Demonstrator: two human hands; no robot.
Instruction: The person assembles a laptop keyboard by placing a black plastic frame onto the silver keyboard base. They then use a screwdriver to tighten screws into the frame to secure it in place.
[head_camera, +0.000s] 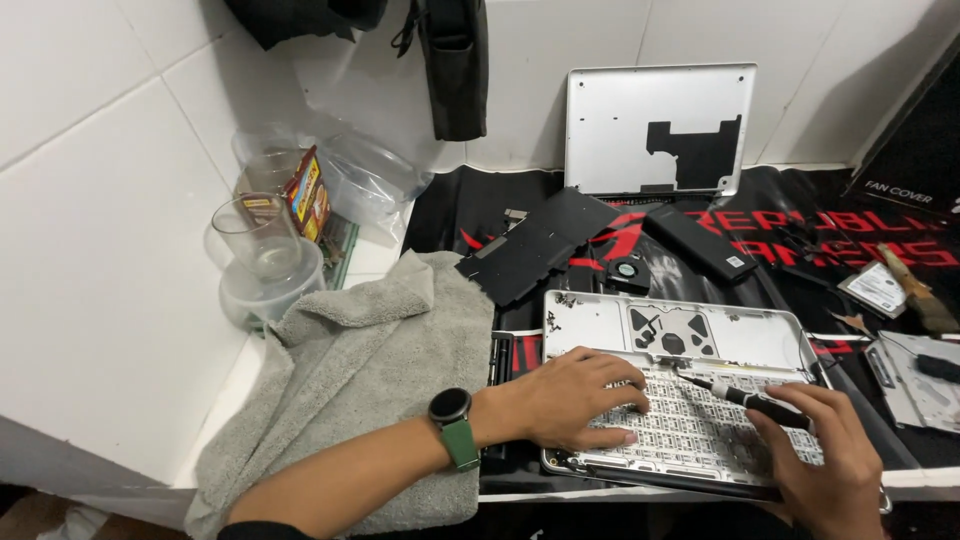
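Note:
An opened silver laptop case lies upside down on a black mat, its inner keyboard plate bare. My left hand, with a green-strapped watch on the wrist, rests flat on the left part of that plate. My right hand grips a black screwdriver whose tip touches the plate's upper edge near the trackpad cut-out.
A grey towel lies to the left. Clear plastic cups and containers stand in the corner. A silver bottom cover leans on the tiled wall. Black flat parts, a small fan and other pieces lie on the mat.

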